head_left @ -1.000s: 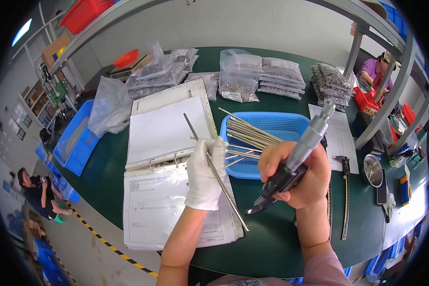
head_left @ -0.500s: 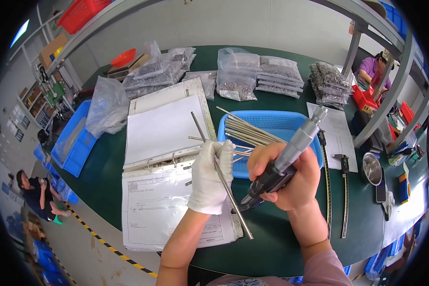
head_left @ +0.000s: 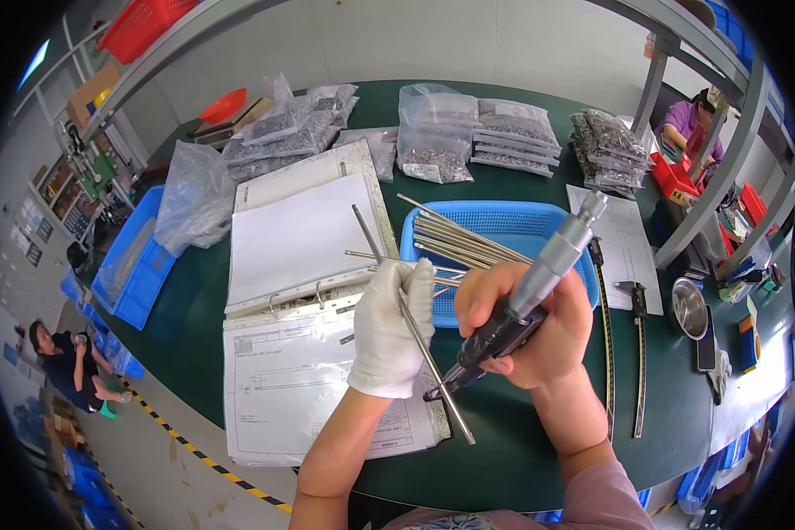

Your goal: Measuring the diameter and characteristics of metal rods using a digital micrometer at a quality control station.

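My left hand (head_left: 390,331), in a white glove, is closed around a thin metal rod (head_left: 455,413), which slants from upper left to lower right. A digital micrometer (head_left: 558,258) with a silver thimble is gripped in my bare right hand (head_left: 552,340), thumb and fingers wrapped around it. Its black frame reaches down to the rod below my glove, and its end shows on the rod's left side. Whether the measuring faces touch the rod I cannot tell. Behind both hands, several similar rods (head_left: 455,240) lie in a blue perforated basket (head_left: 539,212), their ends sticking out leftward.
An open ring binder with a drawing sheet (head_left: 283,397) lies at left. Plastic bags of small metal parts (head_left: 514,132) line the back. A caliper (head_left: 638,300) and a metal bowl (head_left: 689,309) are at right. A grey shelf post (head_left: 724,177) rises there; another person (head_left: 685,124) sits beyond.
The micrometer's lower end has shifted slightly left and down across the rod, so more of its frame shows there. The rod's near end has moved slightly right. Both hands keep their grip.
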{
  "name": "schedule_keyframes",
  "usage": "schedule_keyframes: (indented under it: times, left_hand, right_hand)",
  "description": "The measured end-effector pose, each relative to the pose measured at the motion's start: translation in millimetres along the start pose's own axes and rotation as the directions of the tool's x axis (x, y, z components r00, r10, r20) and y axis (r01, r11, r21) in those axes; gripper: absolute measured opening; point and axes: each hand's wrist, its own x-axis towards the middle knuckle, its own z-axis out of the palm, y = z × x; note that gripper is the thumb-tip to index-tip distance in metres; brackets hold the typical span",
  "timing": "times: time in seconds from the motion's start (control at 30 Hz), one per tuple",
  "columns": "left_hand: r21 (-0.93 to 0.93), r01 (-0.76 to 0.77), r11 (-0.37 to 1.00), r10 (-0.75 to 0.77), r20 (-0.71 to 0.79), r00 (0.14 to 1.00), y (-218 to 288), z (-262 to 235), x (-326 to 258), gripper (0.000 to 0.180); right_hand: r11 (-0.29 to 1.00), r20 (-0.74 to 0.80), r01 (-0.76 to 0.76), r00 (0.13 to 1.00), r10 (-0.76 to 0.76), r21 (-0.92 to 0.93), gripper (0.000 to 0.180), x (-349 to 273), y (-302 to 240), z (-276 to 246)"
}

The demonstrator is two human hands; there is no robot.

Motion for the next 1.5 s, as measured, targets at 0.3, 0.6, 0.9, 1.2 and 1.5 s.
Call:
schedule_keyframes:
  times: [0.3,0.6,0.9,1.2,1.5]
  left_hand:
    - [-0.05,0.044,0.998,-0.043,0.015,0.999,0.7,0.5,-2.0,0.023]
    - [-0.122,0.123,0.985,-0.115,0.07,0.991,0.0,2.5,-5.0,0.022]
    - [-0.21,0.186,0.96,-0.169,0.099,0.981,10.4,5.0,-2.4,0.018]
    - [-0.136,0.115,0.984,-0.099,0.116,0.988,-0.4,3.3,-4.4,0.018]
    - [-0.484,0.23,0.844,-0.205,0.105,0.973,-3.3,-7.0,11.5,0.009]
  right_hand:
    - [1.0,0.029,0.018,0.999,-0.019,0.014,0.07,-1.2,-1.3,-0.2]
    - [0.953,0.068,0.099,0.994,-0.082,-0.288,0.075,-1.7,0.3,-4.2]
    - [0.991,-0.029,-0.005,1.0,0.001,-0.134,0.071,-3.8,-2.0,-5.8]
    - [0.982,-0.001,-0.03,1.0,0.03,-0.187,0.071,-4.6,-2.6,-3.3]
    - [0.999,-0.069,-0.049,0.996,0.049,0.012,0.069,-8.6,-10.9,4.0]
